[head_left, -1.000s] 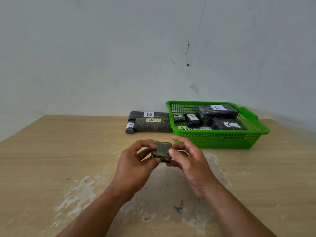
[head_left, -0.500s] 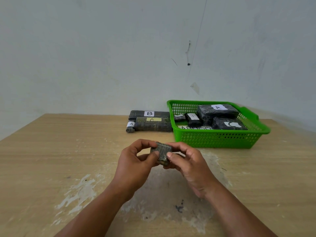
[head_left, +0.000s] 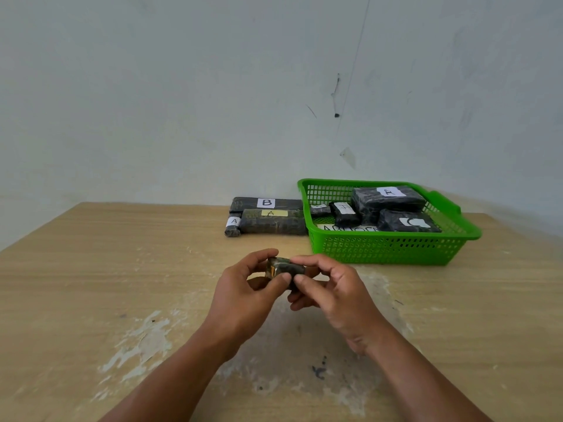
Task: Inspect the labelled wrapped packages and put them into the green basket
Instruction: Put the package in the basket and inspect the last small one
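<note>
I have a small wrapped package pinched between both hands above the tabletop, well in front of the basket. My left hand grips it with thumb below and fingers over its left end; my right hand closes on its right end the same way, so both hands are grasping the one package and nothing else. No label faces me from here: I see dark wrap and a shiny patch on the left end (whether that is a label edge or glare, I cannot tell). To inspect it well, I judge I should roll it between my fingertips until the label turns up towards my eyes, keeping my thumbs off the faces so they hide nothing, and hold it clear of the tabletop so every side gets a look. Once it is read, the right hand is the nearer one to carry it over the basket's near wall. Several packages already lie inside, two marked A and one that looks like C, so I should aim for the bare patch at the front left instead of dropping it on top of them. Three more wait on the tabletop just left of the basket: the B package, a long A package, and a small A roll.
</note>
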Demonstrator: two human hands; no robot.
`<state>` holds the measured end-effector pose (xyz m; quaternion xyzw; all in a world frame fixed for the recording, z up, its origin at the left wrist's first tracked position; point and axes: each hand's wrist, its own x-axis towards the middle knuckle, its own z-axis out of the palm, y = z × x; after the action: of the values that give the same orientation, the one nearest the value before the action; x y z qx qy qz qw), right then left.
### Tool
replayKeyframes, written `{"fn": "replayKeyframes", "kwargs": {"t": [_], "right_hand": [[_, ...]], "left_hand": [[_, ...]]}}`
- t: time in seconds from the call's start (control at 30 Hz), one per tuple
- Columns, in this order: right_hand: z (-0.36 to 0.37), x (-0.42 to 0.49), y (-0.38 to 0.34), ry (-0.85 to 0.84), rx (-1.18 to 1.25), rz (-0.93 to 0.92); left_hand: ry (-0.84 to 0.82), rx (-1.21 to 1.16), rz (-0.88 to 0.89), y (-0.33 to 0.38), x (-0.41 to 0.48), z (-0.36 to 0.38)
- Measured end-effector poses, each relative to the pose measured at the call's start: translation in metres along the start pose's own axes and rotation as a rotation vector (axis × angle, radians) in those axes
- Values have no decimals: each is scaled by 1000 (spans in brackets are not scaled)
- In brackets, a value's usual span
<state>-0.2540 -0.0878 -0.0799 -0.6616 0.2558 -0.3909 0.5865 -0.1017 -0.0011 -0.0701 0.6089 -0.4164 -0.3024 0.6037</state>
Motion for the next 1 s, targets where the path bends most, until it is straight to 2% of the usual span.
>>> {"fn": "replayKeyframes", "kwargs": {"t": [0.17, 0.33, 0.4, 0.47, 0.53, 0.6, 0.7, 0.8, 1.0], "right_hand": [[4, 1, 2, -1, -74, -7], [2, 1, -2, 24, 91, 77], [2, 2, -2, 11, 123, 124], [1, 2, -1, -3, 50, 145], [1, 1, 1, 16, -127, 111], [3, 1, 2, 57, -206, 51], [2, 2, 3, 81, -112, -3], [0, 1, 0, 6, 87, 18], [0, 1, -2, 102, -52, -17]], "left_hand": [[33, 25, 13, -1, 0, -1], [-92, -116, 43, 1, 1, -5], [-98, -91, 47, -1, 2, -4], [-49, -26, 53, -3, 4, -3], [-12, 23, 48, -6, 6, -3], [3, 36, 31, -8, 7, -3], [2, 41, 32, -8, 5, 0], [20, 65, 69, -7, 4, 2], [-24, -70, 6, -3, 2, 2]]}}
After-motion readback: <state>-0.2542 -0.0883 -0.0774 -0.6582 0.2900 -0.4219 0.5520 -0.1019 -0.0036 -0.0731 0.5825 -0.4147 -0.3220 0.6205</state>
